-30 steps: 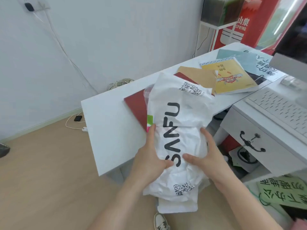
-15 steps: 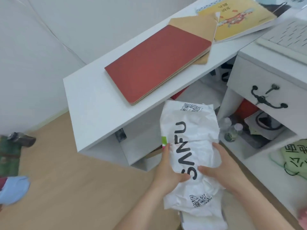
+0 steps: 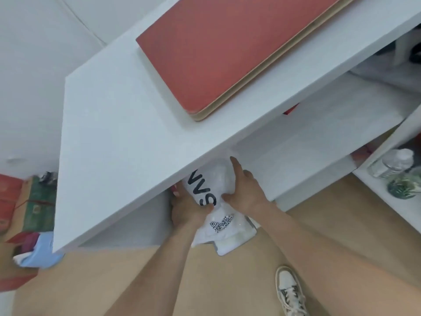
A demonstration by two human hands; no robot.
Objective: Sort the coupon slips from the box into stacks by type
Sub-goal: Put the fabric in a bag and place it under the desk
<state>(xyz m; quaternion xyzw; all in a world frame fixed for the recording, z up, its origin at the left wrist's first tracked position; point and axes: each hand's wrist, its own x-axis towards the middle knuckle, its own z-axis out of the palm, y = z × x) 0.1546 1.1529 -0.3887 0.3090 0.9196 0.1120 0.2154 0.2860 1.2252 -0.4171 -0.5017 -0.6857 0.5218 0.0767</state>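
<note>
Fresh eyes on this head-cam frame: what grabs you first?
The crumpled white bag with black lettering and a QR code sits low centre. It is held between the left hand and right hand, its upper end tucked under the edge of the white table. Next comes the big red board lying flat on that table, upper centre, then a white sneaker at bottom right.

Noted: white bag (image 3: pixel 208 187) with black lettering, gripped between left hand (image 3: pixel 186 209) and right hand (image 3: pixel 247 191), upper end under white desk (image 3: pixel 114 133) bearing red board (image 3: pixel 227 49).
</note>
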